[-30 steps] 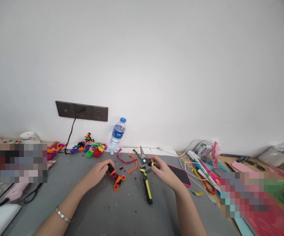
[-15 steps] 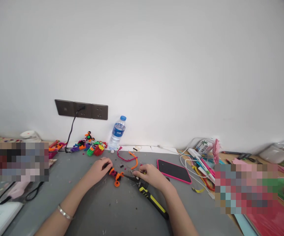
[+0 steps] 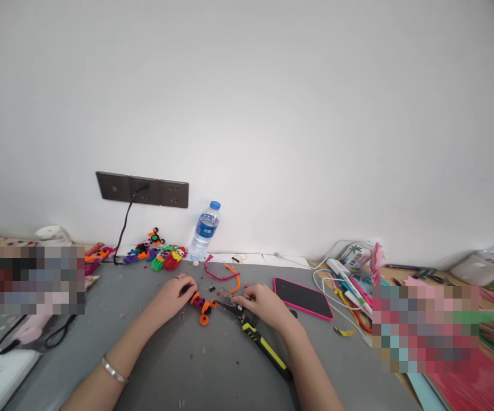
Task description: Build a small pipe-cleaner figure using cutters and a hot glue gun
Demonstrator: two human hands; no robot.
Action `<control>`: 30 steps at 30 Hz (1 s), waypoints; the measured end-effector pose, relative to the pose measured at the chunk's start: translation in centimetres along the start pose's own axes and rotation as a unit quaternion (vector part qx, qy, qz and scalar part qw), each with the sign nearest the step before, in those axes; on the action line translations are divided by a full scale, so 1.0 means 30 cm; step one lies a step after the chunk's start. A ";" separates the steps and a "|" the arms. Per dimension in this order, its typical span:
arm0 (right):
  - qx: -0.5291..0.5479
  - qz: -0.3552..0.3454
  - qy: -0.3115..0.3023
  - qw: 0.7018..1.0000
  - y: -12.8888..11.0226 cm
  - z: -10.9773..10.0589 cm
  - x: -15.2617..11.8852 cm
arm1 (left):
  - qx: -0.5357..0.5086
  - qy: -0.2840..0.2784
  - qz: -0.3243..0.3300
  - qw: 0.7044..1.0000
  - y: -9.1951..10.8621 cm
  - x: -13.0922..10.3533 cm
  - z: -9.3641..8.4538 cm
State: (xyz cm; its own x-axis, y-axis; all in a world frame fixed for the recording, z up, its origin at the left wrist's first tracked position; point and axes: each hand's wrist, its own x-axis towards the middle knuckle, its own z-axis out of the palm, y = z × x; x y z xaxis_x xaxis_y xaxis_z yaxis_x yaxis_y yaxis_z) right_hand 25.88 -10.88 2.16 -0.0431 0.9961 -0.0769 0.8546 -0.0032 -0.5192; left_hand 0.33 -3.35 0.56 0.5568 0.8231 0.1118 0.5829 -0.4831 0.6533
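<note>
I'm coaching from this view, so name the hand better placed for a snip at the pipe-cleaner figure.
Probably the right hand: it holds the yellow-and-black shears, tips pointing toward the pipe-cleaner figure's orange curls. The left hand holds its other end.

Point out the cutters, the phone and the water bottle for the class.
Cutters (image 3: 260, 340), head view: yellow-and-black handle.
Phone (image 3: 303, 298), head view: dark screen.
Water bottle (image 3: 206, 228), head view: blue label.

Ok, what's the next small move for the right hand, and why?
Probably steady the cutters in the right hand and check their line before any squeeze: the tips sit close beside the orange-and-black figure, whose far end the left hand holds.
</note>
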 end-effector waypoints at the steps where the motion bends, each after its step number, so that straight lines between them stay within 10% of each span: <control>1: 0.004 0.000 0.003 1.000 0.000 -0.001 0.000 | 0.000 -0.001 0.000 1.000 -0.001 0.000 0.001; 30: 0.038 0.004 -0.024 0.999 0.032 0.012 0.011 | -0.009 0.009 -0.012 1.000 0.010 -0.006 0.005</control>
State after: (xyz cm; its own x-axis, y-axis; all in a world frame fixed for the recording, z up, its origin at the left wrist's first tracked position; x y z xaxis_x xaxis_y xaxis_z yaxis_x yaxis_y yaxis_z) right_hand 26.50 -10.60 1.35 -0.0614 0.9908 -0.1208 0.8134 -0.0205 -0.5813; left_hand 0.50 -3.70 0.63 0.5318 0.8398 0.1090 0.5848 -0.4573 0.6700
